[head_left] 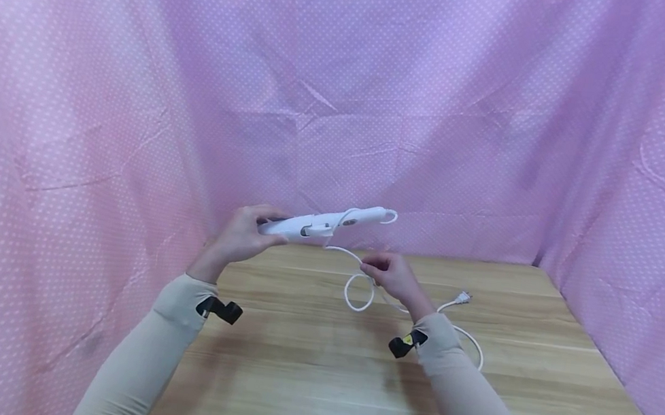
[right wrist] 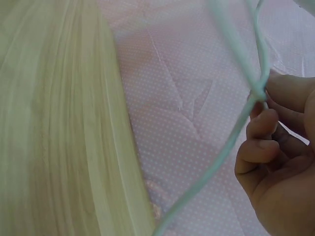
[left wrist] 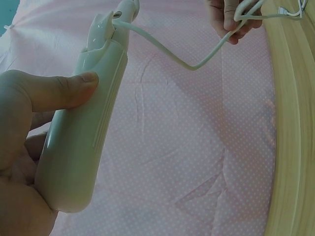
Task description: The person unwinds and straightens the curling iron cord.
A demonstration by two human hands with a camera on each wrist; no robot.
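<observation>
My left hand (head_left: pixel 243 235) grips the thick rounded end of a white hair curling iron (head_left: pixel 367 216), its thumb lying along the body in the left wrist view. The iron is held up above the back of the table, its slimmer end pointing right. From that end the white cord (head_left: pixel 393 217) bends back and crosses the middle of the iron near a raised lever (left wrist: pixel 100 30). Lower and to the right, my right hand (head_left: pixel 395 276) pinches the cord between thumb and fingertips, where two strands cross in the right wrist view. A small loop hangs beside these fingers.
The cord's plug (head_left: pixel 462 298) is to the right of the right hand, with a curve of cord below it. Under both hands is a wood-grain table (head_left: pixel 312 383). Pink dotted cloth (head_left: pixel 345 99) hangs behind the table and along both sides.
</observation>
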